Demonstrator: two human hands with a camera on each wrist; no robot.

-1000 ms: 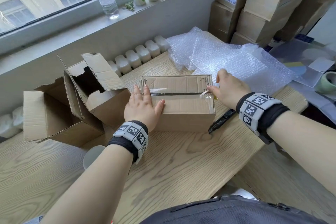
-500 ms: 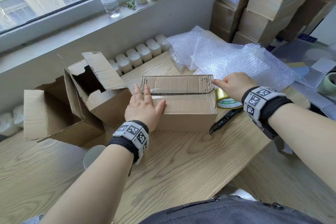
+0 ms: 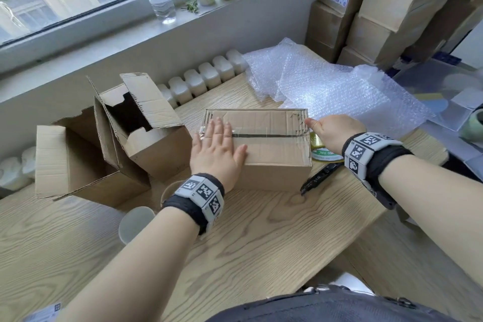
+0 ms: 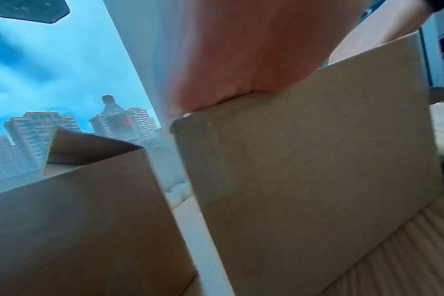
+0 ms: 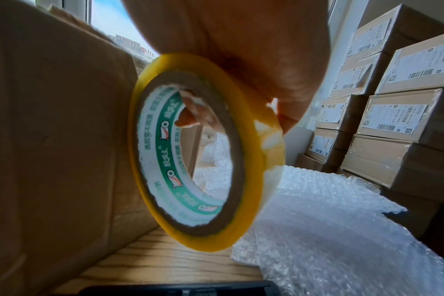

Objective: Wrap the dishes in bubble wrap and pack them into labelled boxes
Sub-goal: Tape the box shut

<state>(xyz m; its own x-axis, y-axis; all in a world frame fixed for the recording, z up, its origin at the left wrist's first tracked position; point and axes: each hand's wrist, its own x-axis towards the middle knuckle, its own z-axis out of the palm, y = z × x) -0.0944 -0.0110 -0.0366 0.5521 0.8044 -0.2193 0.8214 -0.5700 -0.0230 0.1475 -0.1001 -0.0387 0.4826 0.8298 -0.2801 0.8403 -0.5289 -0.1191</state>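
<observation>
Brown cardboard makes up the box (image 3: 257,146), which sits shut on the wooden table (image 3: 261,243) in the middle of the head view. A strip of clear tape (image 3: 264,135) runs along the dark seam on top, from the left end to the right end.

The left hand (image 3: 215,150) lies flat on the left part of the lid, fingers straight and close together, pressing down. The right hand (image 3: 330,132) is at the right end of the box. Its fingers curl round the yellow roll (image 5: 203,152), with one finger poking through the hole, and the roll hangs beside the box's right side.

I think the step is sealing the lid. To do it well, keep the flat hand pushing so the flaps stay closed. Pull the tape tight over the right edge and down the side. Then rub it smooth so no bumps are left. The cutter (image 3: 320,178) lies on the table just in front of the roll, ready to cut the tape.

The box's long side runs left to right across the frame, and the seam runs the same way. Its top faces up.

Bubble wrap (image 3: 334,89) lies at the upper right, behind the box. Two open boxes (image 3: 112,144) stand to the left.
</observation>
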